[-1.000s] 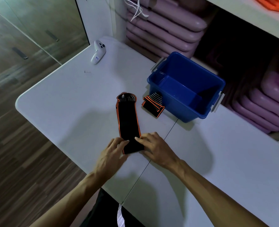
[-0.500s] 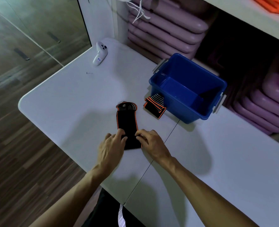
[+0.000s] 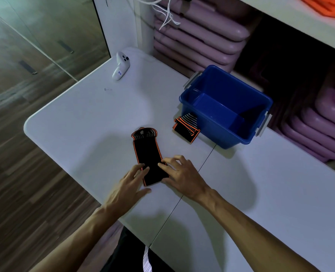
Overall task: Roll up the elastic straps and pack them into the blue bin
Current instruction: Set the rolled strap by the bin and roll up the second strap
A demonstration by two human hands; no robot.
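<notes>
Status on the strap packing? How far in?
Early. Done: nothing packed; the blue bin looks empty. In hand: the left hand and right hand press on the near end of a flat black-and-orange strap on the white table; no roll visible yet. Left: roll it and bin it, then the second strap lying against the bin's near wall.

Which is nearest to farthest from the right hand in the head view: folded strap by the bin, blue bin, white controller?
From the right hand:
1. Folded black-and-orange elastic strap, ahead, against the bin's near wall.
2. Blue plastic bin, ahead and right.
3. White handheld controller, far left corner of the table.
</notes>
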